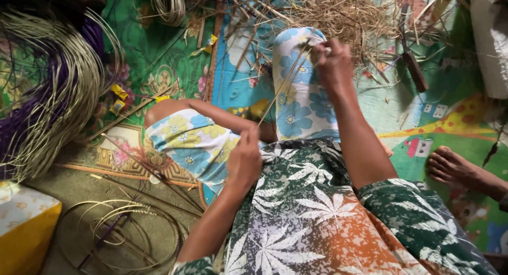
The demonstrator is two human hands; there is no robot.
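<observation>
My left hand (244, 159) pinches the near end of a thin pale cane strip (280, 87), close to my lap. The strip runs up and to the right over my raised knee in flowered cloth (299, 103). My right hand (333, 63) grips the strip's far end on top of that knee, fingers closed. Both hands hold the strip taut between them. My other leg (185, 134), in the same flowered cloth, lies bent to the left.
A big bundle of pale and purple cane strands (50, 89) lies at left. Coiled cane hoops (124, 230) rest on the floor at lower left beside a yellow box (24, 227). A pile of shavings (344, 10) and a knife (410, 58) lie ahead. Another person's foot (455, 169) is at right.
</observation>
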